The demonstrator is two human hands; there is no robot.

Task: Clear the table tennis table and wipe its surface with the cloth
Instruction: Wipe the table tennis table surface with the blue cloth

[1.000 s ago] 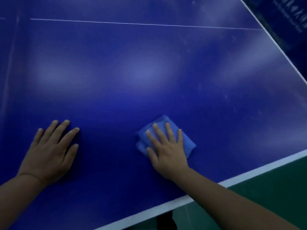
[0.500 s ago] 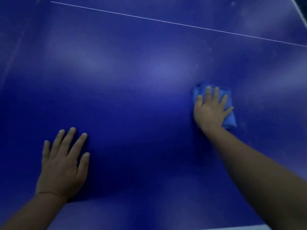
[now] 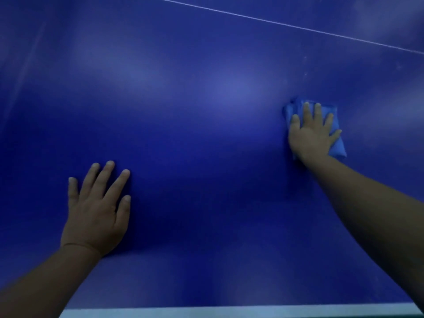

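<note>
The cloth [image 3: 335, 143] slid farther out, flat under the right hand [image 3: 311, 136].

Blue table [image 3: 206, 99] bears a folded, seemingly blue cloth [image 3: 337, 145].

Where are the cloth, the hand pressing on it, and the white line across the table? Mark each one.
cloth [image 3: 336, 148]: head view, bare lower right corner.
right hand [image 3: 310, 135]: head view, back of the hand.
white line [image 3: 286, 25]: head view, middle of the thin stripe.
</note>
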